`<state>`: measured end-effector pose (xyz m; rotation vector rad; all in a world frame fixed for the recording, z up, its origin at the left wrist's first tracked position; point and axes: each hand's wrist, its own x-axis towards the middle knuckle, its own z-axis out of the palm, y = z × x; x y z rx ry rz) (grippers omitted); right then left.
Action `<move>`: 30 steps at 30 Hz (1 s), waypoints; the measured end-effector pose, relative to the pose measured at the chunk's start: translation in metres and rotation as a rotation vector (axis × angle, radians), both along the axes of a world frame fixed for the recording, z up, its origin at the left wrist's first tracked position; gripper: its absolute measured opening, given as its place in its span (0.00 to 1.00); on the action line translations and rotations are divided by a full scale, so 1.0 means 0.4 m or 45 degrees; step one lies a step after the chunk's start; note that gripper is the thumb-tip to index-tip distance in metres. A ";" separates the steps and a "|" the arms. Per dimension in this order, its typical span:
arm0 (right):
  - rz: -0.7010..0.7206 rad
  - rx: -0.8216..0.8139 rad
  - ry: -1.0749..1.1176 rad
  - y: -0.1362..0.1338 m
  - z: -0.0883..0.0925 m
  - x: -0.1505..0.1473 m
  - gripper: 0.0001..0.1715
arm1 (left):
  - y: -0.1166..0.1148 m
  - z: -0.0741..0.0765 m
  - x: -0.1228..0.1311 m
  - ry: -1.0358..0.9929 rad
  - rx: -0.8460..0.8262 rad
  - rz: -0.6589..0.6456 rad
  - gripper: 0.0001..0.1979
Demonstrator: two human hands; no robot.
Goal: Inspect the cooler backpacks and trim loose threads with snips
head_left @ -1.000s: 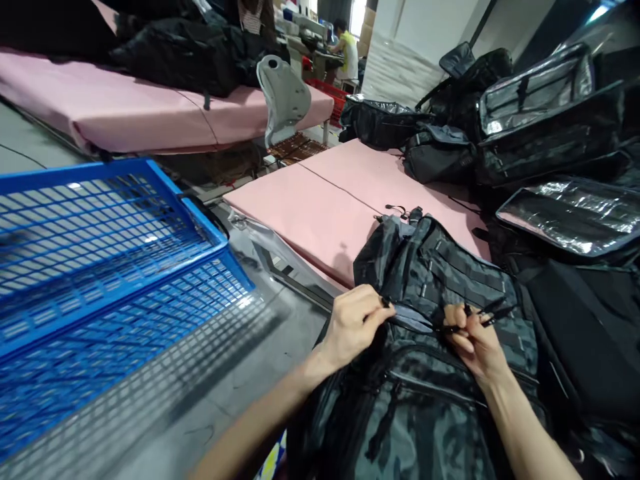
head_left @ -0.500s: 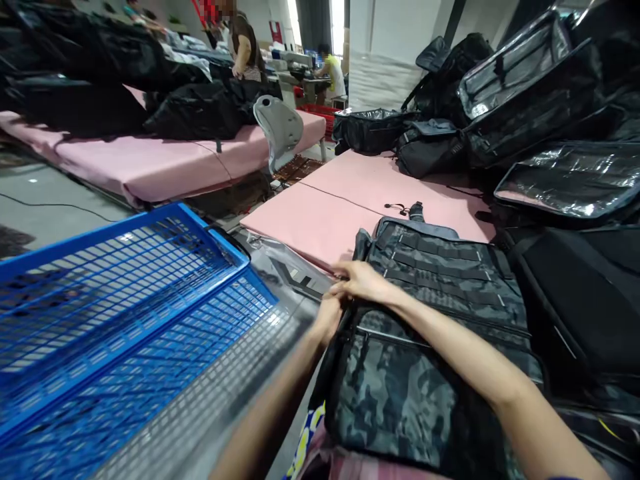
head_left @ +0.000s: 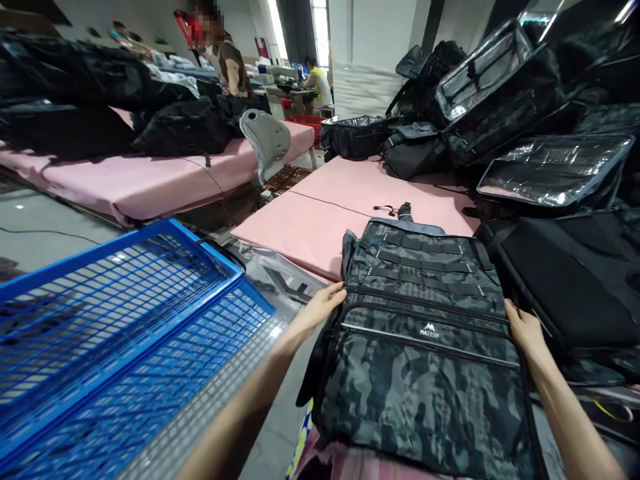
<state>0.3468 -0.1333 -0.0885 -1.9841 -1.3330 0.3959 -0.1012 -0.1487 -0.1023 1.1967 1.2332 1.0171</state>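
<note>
A dark camouflage backpack [head_left: 425,393] lies front up, its lower end toward me and its upper end on the pink-covered table [head_left: 300,230]. Webbing rows cross its upper part, and a white logo sits below the zippers. My left hand [head_left: 327,300] pinches the bag's left edge near the zipper line. At the opposite edge, my right hand [head_left: 525,327] grips the side, with some fingers hidden behind it. A thin dark item shows by the right fingertips, too small to name.
A blue plastic basket [head_left: 173,230] stands at my left. Black and camouflage bags, some with an open silver lining [head_left: 555,170], pile up on the right. Another pink table [head_left: 165,180] holds black bags behind a grey chair back [head_left: 267,140]. People work farther back.
My right hand has left the bag's left edge, where both hands were together, and moved across to the right edge. The left hand stays at the left edge. The logo is now uncovered.
</note>
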 end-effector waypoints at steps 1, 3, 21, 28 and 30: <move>-0.005 0.023 0.035 -0.004 -0.014 -0.010 0.30 | 0.000 -0.002 -0.007 0.065 0.007 0.008 0.21; -0.018 0.017 0.099 -0.009 -0.024 -0.025 0.31 | 0.001 -0.018 -0.023 0.143 0.009 0.099 0.17; 0.097 0.041 0.398 -0.011 -0.018 -0.061 0.32 | 0.040 -0.056 -0.042 -0.558 -0.337 0.565 0.11; 0.010 -0.091 0.403 -0.027 -0.018 -0.044 0.28 | 0.051 -0.012 -0.012 -0.631 -0.268 0.512 0.12; -0.040 -0.129 0.405 -0.015 -0.028 -0.041 0.26 | 0.056 -0.033 -0.014 -0.553 -0.247 0.533 0.14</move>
